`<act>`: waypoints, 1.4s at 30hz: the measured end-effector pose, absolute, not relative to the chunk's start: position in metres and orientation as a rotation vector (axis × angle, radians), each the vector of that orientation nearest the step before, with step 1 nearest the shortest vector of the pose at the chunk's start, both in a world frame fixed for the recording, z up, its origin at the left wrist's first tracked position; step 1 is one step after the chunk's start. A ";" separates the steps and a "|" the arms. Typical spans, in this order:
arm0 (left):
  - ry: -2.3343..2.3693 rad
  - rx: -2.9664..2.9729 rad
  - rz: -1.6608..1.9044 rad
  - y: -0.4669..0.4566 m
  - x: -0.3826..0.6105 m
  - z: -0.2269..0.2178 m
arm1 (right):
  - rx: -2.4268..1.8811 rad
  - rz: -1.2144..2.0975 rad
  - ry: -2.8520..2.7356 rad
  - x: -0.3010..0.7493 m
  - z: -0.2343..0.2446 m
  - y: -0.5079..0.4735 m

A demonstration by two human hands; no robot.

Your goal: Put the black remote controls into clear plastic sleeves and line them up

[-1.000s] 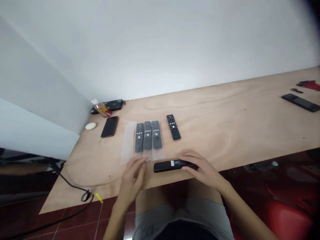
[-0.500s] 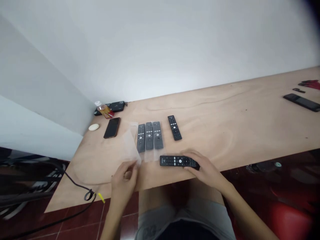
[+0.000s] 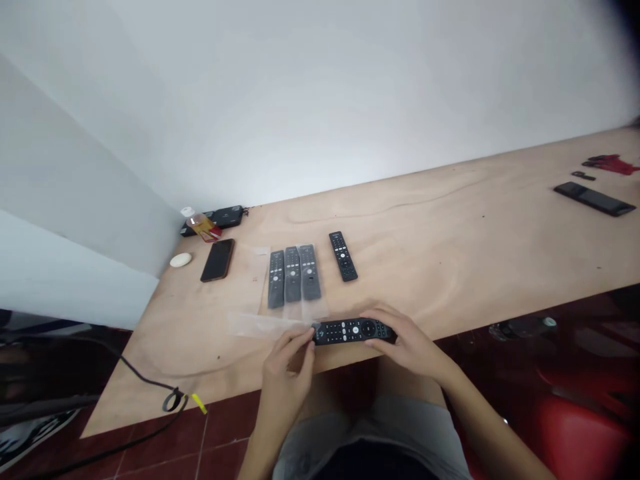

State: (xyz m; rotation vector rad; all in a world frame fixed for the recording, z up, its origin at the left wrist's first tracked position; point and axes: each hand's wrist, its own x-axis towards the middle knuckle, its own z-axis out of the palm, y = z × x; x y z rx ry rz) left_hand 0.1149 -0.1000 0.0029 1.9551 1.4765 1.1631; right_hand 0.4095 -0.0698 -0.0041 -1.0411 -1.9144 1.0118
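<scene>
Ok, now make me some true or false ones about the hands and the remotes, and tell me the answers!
1. The right hand is holding a black remote control. True.
2. The left hand is holding a phone. False: it is pinching a clear plastic sleeve.
3. Three remotes in clear sleeves lie on the plywood table. True.
4. A phone sits on top of those sleeved remotes. False: the black phone lies flat on the table, to the left of them.
</scene>
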 end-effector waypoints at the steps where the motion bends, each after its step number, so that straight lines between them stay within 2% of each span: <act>1: 1.463 2.021 1.104 -0.100 0.113 0.003 | -1.035 1.003 -1.920 0.409 -0.004 -0.069; 8: 1.301 2.486 0.708 -0.086 0.083 0.007 | -0.992 1.022 -1.956 0.413 -0.009 -0.065; 13: 1.203 2.400 0.727 -0.071 0.081 0.003 | -0.949 1.048 -1.978 0.414 -0.001 -0.062; 21: 1.071 2.376 0.781 -0.054 0.144 -0.004 | -0.974 0.995 -2.103 0.395 0.006 -0.048; 28: 1.260 2.382 0.667 -0.057 0.105 0.010 | -1.224 0.879 -1.841 0.425 -0.008 -0.064; 31: 1.284 2.398 0.650 -0.060 0.103 0.006 | -1.213 0.922 -1.773 0.424 -0.012 -0.071; 38: 1.137 2.516 0.663 -0.056 0.171 -0.005 | -1.205 1.079 -1.671 0.379 -0.017 -0.068; 42: 1.176 2.490 0.626 -0.059 0.164 -0.002 | -1.251 1.080 -1.613 0.405 -0.021 -0.065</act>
